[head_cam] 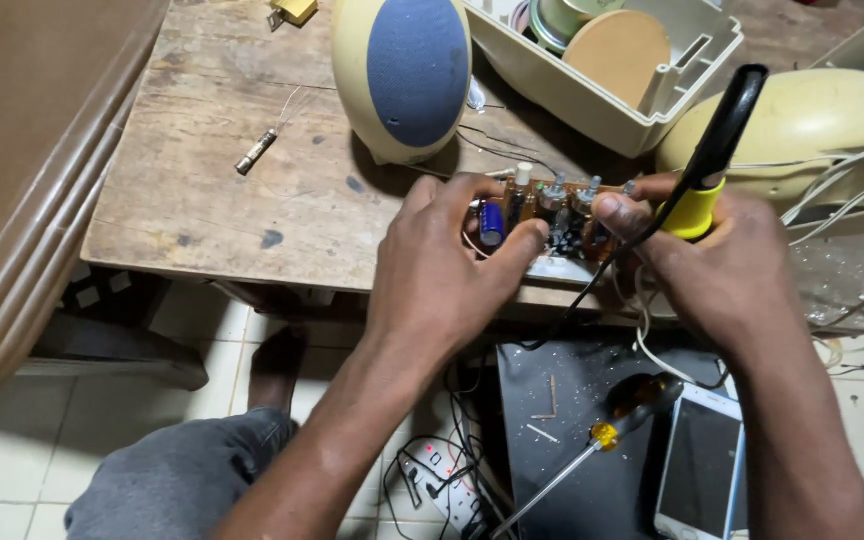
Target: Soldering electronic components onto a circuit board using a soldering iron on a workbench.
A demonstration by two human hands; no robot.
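- Bench point(222, 200) of worn, stained wood was seen filling the upper middle of the head view, with its near edge running left to right just beneath the hands.
- Behind the work, a cream oval speaker point(402, 75) with a blue-grey front was stood upright on the bench, and an opened cream housing point(652, 110) with a round brown disc inside was laid to its right.
- The left hand point(442, 270) was brought in from below and closed on the left end of the circuit board point(542, 215), thumb on the near edge and fingers curled over the far edge beside a blue capacitor point(492, 222).
- The right hand point(727, 265) was closed around the yellow collar of a black-handled soldering iron point(717, 150), while its fingertips were pressed to the right end of the board.
- The board was held between both hands at the bench's near edge, its long axis lying left to right, so that each hand was met by one end and neither was clearly nearer.
- The iron's handle was tilted up and away to the right; its tip was hidden behind the fingers, so contact with the board could not be told.
- On a dark surface lower down, a screwdriver point(607, 435) with a yellow collar was lain beside a phone point(702, 465), well apart from the board.
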